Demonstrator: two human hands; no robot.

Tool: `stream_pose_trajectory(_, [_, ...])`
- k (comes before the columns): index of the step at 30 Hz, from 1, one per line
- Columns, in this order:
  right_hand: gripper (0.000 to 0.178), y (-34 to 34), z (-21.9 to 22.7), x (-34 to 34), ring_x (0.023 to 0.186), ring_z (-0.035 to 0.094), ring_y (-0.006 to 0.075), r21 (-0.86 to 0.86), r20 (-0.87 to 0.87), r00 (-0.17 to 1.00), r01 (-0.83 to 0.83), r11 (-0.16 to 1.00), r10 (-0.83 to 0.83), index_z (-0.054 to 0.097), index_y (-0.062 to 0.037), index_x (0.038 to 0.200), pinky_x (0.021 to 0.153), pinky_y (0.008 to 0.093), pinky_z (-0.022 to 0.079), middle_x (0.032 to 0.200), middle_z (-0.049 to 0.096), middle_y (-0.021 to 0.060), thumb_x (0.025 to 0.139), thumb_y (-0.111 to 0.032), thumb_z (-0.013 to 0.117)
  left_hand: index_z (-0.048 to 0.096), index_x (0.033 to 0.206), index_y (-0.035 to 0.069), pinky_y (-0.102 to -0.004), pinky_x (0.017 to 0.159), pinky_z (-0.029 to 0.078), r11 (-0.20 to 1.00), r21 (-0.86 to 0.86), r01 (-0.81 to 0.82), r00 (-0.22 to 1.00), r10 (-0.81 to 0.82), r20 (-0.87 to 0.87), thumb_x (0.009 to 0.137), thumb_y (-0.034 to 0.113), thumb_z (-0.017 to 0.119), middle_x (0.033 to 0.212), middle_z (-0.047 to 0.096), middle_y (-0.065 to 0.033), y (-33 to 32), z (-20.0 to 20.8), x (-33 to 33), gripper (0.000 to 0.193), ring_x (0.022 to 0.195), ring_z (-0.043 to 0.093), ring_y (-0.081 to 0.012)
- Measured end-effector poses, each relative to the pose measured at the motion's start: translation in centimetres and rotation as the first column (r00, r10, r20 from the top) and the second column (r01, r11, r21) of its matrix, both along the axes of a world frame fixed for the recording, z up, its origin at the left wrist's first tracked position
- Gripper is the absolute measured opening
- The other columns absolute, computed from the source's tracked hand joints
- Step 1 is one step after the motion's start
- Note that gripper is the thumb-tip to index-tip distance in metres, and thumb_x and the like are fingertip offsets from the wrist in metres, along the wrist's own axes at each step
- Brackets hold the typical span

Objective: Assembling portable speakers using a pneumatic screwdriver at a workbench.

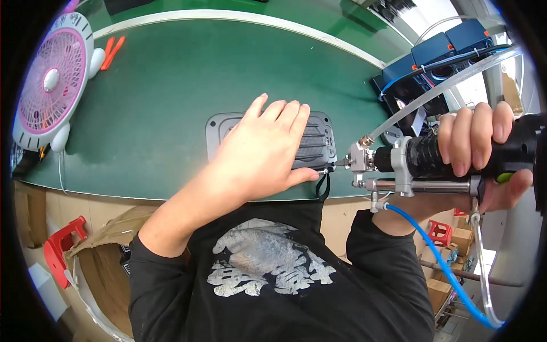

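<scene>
Black driver (419,157) level at the right of the green bench (171,85), grey ribbed case (317,139) flat on the bench, left hand (265,142) palm-down across it, fingers straight, thumb stretched sideways, right hand (480,137) wrapped around the driver.

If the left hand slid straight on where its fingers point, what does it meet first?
Likely the white strip along the far side: from the gray device, the left hand's line crosses green tabletop. Whether the strip stands raised is unclear.
</scene>
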State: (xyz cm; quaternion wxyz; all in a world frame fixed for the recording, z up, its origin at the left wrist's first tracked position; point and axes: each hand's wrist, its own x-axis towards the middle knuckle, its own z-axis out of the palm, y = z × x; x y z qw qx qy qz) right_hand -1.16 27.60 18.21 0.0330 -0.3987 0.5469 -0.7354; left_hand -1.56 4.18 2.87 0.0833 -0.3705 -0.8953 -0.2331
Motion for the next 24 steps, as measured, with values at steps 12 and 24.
stream_pose_trajectory(12, [0.053,-0.7,4.6,-1.5,0.063,0.057,0.0162,-0.158,-0.13,0.979,0.138,0.978,-0.159,0.05,-0.0034,0.109,0.06,0.0323,0.046,0.078,0.055,0.0047,0.097,-0.055,0.06,0.039,0.149,-0.005,-0.054,0.124,0.024,0.997,0.024,0.07,0.995,-0.068,-0.075,0.079,0.058,0.077,0.148,0.048,-0.0256,-1.6,1.6,0.1,0.101,0.142,0.043,-0.0398])
stream_pose_trajectory(24, [0.057,-5.4,7.5,-5.6,0.05,0.062,0.0164,-0.333,-0.25,0.927,0.187,0.924,-0.278,0.058,-0.0047,0.098,0.046,0.03,0.054,0.064,0.06,0.0037,0.101,-0.061,0.05,0.024,0.158,0.006,-0.0421,0.116,0.038,0.889,0.427,-0.167,0.883,-0.058,0.466,0.06,0.02,0.09,0.147,0.048,-0.026,-9.1,-3.7,2.4,0.119,0.138,0.048,-0.0398])
